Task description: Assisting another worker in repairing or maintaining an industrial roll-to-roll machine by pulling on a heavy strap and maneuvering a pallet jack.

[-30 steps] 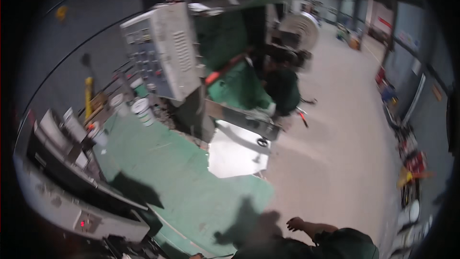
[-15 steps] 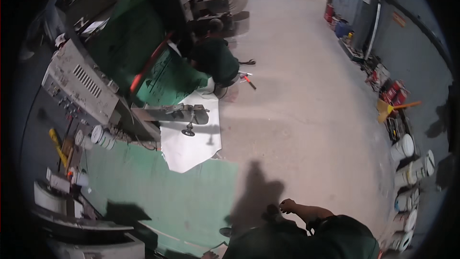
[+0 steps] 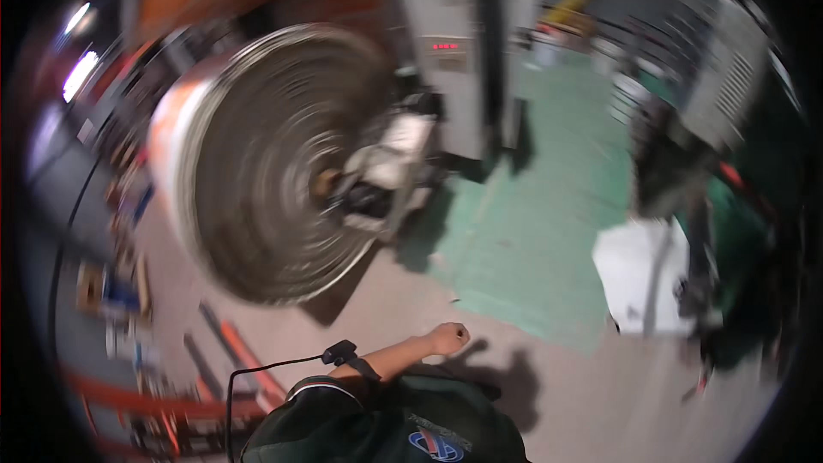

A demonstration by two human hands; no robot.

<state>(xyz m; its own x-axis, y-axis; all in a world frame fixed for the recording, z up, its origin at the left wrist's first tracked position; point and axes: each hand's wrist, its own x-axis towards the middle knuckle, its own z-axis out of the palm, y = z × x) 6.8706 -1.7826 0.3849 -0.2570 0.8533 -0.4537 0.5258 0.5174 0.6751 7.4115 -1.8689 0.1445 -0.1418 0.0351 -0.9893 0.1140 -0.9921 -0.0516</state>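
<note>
My left arm comes in from the lower left and bends across in front of my dark green shirt. My left hand (image 3: 447, 339) is curled into a loose fist, and nothing shows in it. A strap on that forearm carries a small black device (image 3: 339, 351) with a black cable running from it. My right hand is out of view. Ahead and to the left of the fist stands a big wound roll (image 3: 266, 180) with an orange and white outer face. A machine arm (image 3: 386, 167) meets its core. The fist touches neither.
A grey machine cabinet (image 3: 446, 69) with a red display stands behind the roll. Green flooring (image 3: 523, 231) spreads to its right, with a white sheet (image 3: 647, 279) under machinery at far right. Red-orange bars (image 3: 244, 356) lie at lower left. White buckets (image 3: 627, 96) stand farther back.
My view has swung far to the left, bringing the big roll close. The white sheet and control cabinet now sit at the right. My right hand has left view; my left has come in.
</note>
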